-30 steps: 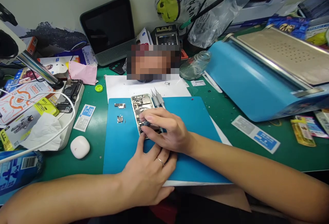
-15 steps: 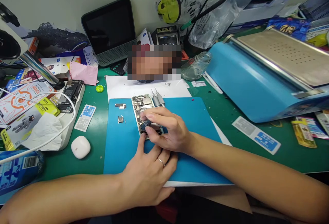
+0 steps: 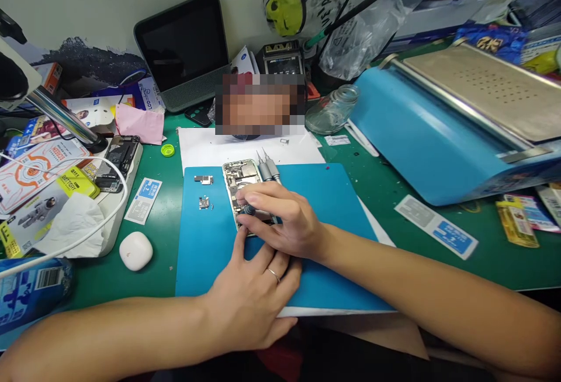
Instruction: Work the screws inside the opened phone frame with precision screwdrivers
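Note:
An opened smartphone (image 3: 241, 173) with its inner parts bare lies on a blue mat (image 3: 210, 253). My right hand (image 3: 284, 218) is closed over its lower half, thumb and fingers pinching a screwdriver (image 3: 249, 211) of which mainly the dark end shows. Its tip is hidden. My left hand (image 3: 258, 288) rests on the mat with fingers spread, the index fingertip at the phone's lower edge. Two grey-handled screwdrivers (image 3: 268, 167) lie beside the phone's upper right. To its left sit a small metal phone part (image 3: 204, 180) and a small circuit piece (image 3: 204, 202).
At the right stands a large blue machine (image 3: 394, 131) with a perforated metal plate. A glass jar (image 3: 332, 110), a dark-screened display (image 3: 182, 49) and a pixelated patch (image 3: 260, 106) are at the back. Boxes, another opened phone (image 3: 117, 163) and a white case (image 3: 136, 251) are left.
The whole view has shifted slightly. My right fingers and the screwdriver's dark end have moved very little over the phone. The left hand keeps its place.

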`<state>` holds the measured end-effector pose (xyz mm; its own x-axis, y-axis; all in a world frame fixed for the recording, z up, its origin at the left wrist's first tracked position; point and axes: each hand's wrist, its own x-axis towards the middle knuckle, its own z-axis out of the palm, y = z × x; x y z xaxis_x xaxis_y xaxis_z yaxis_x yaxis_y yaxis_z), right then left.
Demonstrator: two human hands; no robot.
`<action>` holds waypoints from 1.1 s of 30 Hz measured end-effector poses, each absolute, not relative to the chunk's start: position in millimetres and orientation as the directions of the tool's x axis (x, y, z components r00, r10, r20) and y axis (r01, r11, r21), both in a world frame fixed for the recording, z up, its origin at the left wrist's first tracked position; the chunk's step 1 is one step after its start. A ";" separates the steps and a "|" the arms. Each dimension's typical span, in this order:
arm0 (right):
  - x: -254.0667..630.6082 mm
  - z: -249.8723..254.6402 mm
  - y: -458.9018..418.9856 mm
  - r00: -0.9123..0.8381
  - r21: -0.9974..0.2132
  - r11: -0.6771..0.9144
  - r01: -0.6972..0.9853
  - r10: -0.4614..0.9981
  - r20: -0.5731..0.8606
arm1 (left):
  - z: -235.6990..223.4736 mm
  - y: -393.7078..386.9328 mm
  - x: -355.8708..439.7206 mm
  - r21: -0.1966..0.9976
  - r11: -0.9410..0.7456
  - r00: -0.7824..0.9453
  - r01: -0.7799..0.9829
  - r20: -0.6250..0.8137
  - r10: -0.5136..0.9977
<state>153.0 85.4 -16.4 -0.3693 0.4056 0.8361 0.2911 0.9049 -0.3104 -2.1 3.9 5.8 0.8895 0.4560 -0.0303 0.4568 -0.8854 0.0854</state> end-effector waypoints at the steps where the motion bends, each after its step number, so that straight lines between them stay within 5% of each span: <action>1: 152.9 -16.5 85.3 -0.364 -0.312 0.903 0.294 0.408 0.837 | 5.9 4.0 -2.1 0.086 -0.886 0.890 0.455 -0.030 0.454; 33: 156.0 -14.1 85.6 -0.388 -0.305 0.905 0.296 0.406 0.827 | 5.3 3.8 -2.7 0.064 -0.892 0.894 0.448 0.006 0.449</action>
<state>156.0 85.6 -14.1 -0.3884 0.4059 0.8273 0.2963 0.9051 -0.3050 -2.7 3.8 5.3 0.8936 0.4488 0.0064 0.4475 -0.8920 0.0638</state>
